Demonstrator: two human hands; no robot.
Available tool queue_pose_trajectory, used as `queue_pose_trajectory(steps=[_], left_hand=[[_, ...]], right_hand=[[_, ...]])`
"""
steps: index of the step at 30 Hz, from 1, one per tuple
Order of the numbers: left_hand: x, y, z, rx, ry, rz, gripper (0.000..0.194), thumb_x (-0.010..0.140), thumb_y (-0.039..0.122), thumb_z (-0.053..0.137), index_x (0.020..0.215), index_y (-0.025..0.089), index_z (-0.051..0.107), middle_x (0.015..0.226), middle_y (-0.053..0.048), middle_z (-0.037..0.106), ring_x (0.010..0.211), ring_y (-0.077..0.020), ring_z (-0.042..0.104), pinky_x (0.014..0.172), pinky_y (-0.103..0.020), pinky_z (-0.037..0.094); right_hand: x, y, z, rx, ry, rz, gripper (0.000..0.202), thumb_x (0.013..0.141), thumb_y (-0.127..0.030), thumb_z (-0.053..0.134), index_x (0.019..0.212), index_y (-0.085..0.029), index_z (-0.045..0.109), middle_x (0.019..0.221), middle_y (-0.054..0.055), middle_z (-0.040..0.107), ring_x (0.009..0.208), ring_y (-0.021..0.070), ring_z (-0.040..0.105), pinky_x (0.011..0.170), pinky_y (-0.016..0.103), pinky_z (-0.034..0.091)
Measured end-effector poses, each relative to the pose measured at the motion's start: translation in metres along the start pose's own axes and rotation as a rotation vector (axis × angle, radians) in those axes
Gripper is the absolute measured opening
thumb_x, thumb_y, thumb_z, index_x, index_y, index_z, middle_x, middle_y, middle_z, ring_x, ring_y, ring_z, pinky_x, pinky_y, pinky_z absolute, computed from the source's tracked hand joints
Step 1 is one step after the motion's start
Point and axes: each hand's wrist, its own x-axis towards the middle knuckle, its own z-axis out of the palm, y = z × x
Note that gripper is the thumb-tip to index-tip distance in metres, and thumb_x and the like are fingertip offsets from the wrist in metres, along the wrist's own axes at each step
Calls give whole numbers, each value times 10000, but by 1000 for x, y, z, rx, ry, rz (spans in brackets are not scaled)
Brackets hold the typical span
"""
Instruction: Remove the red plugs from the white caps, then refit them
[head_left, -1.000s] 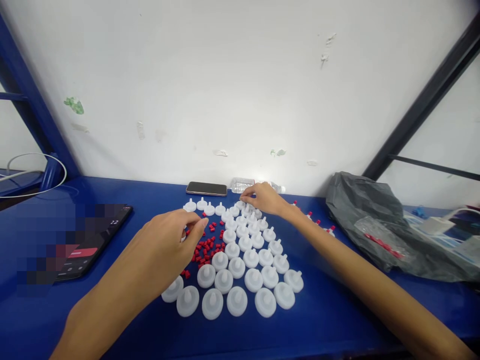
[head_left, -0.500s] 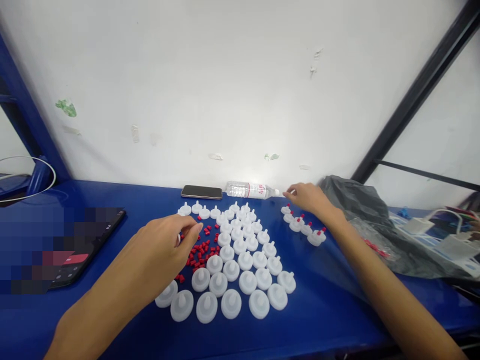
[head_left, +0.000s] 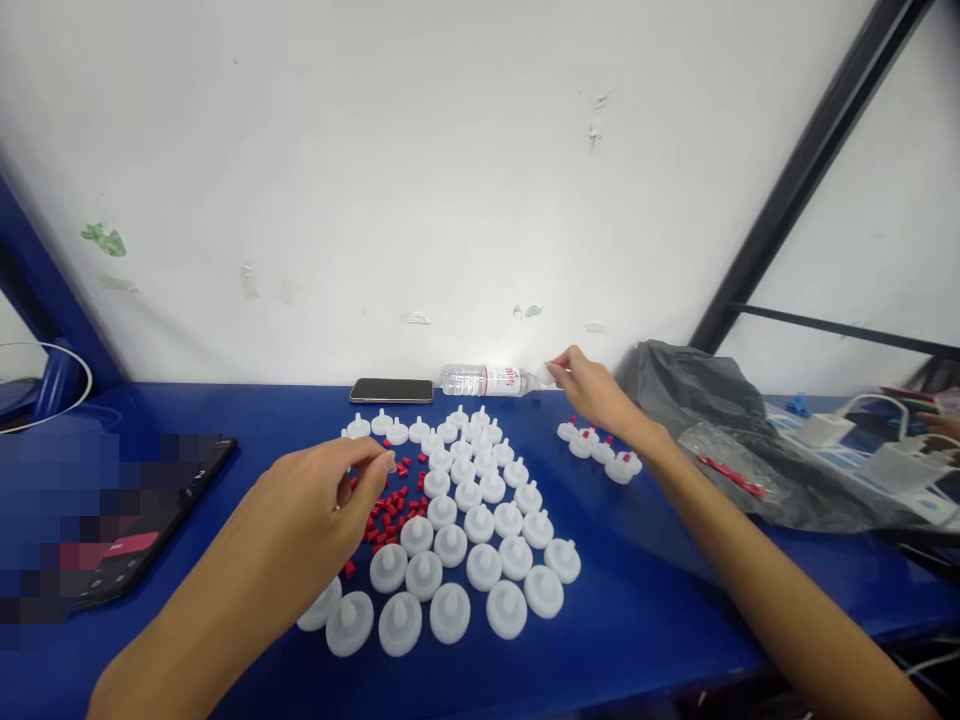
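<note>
My left hand [head_left: 330,495] is closed in a pinch, fingertips together, over the left edge of a scatter of small red caps [head_left: 390,505]. Whatever lies between its fingertips is too small to make out. Right beside it spread many white round lids with upright spouts [head_left: 484,567], lying on the blue tabletop [head_left: 637,610]. My right hand [head_left: 589,388] pinches a whitish round piece [head_left: 545,374], apparently a white spouted lid, near the neck of a lying bottle. Below that hand sits a small group of white lids with red tips [head_left: 581,444].
A clear water bottle [head_left: 484,380] and a dark phone [head_left: 391,390] lie along the wall. Another phone [head_left: 161,525] rests at left, partly pixelated. At right are a grey plastic bag [head_left: 675,385], a clear bag with red pieces [head_left: 731,470] and white plugs [head_left: 900,460].
The view has turned slightly right. My right hand has shifted left towards the bottle neck, and a whitish piece now shows at its fingertips. The left hand stays pinched over the red caps.
</note>
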Motion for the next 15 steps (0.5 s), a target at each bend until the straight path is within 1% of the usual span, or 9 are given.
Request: queue_pose_trajectory(steps=[1, 2, 4, 5, 7, 8, 10, 13, 15], left_hand=[[0, 2, 1, 22, -18, 2, 335, 970, 497, 497, 855, 265, 710, 693, 1, 699, 576, -201, 562, 584, -322, 348], [-1, 5, 1, 53, -47, 3, 359, 985, 503, 460, 871, 265, 703, 706, 2, 700, 579, -199, 562, 591, -322, 355], [-1, 12, 3, 75, -82, 7, 398, 1012, 515, 395, 903, 267, 687, 711, 10, 692, 582, -194, 566, 599, -319, 365], [-2, 16, 5, 61, -93, 8, 406, 1020, 529, 379, 928, 271, 679, 713, 15, 690, 590, -194, 576, 600, -317, 369], [-3, 24, 10, 30, -117, 6, 408, 1022, 571, 377, 1007, 282, 663, 737, 22, 697, 642, -203, 615, 615, -313, 384], [-4, 27, 13, 28, -123, 5, 408, 1015, 598, 391, 1055, 286, 652, 758, 21, 702, 677, -212, 633, 626, -314, 391], [-7, 32, 19, 47, -121, 21, 415, 991, 636, 443, 1097, 281, 630, 794, 13, 705, 729, -228, 651, 642, -319, 399], [-9, 35, 26, 48, -132, 92, 370, 1018, 565, 429, 953, 254, 618, 812, -11, 700, 729, -225, 645, 634, -321, 391], [-11, 35, 27, 5, -146, 139, 353, 1048, 477, 382, 895, 247, 602, 817, -15, 696, 711, -208, 631, 631, -318, 386]], right_hand=[[-4, -12, 0, 36, 24, -65, 241, 1089, -321, 454, 1198, -156, 592, 998, 84, 722, 859, 197, 687, 805, 356, 558], [-9, -25, 1, 70, 46, -136, 230, 1094, -319, 434, 1188, -164, 575, 996, 87, 726, 864, 203, 687, 791, 342, 546], [-20, -50, 3, 122, 91, -270, 218, 1093, -340, 439, 1185, -182, 557, 1033, 89, 724, 900, 218, 681, 791, 348, 534], [-26, -62, 4, 140, 114, -334, 227, 1094, -354, 443, 1196, -187, 556, 1068, 97, 718, 950, 229, 675, 822, 365, 532], [-38, -82, 5, 168, 122, -474, 311, 1067, -422, 518, 1284, -200, 542, 1154, 105, 710, 1055, 241, 661, 905, 397, 527], [-44, -90, 6, 179, 111, -551, 381, 1036, -476, 569, 1313, -215, 541, 1145, 91, 721, 1053, 235, 665, 913, 393, 531], [-54, -102, 7, 175, 116, -737, 499, 984, -570, 603, 1332, -217, 555, 1049, 64, 745, 948, 209, 680, 856, 356, 551], [-64, -112, 6, 118, 247, -1016, 542, 997, -602, 522, 1281, -147, 600, 815, 27, 703, 726, 174, 625, 697, 298, 536], [-67, -116, 5, 101, 328, -1093, 549, 1010, -592, 498, 1252, -114, 619, 731, 4, 654, 662, 162, 585, 650, 281, 510]])
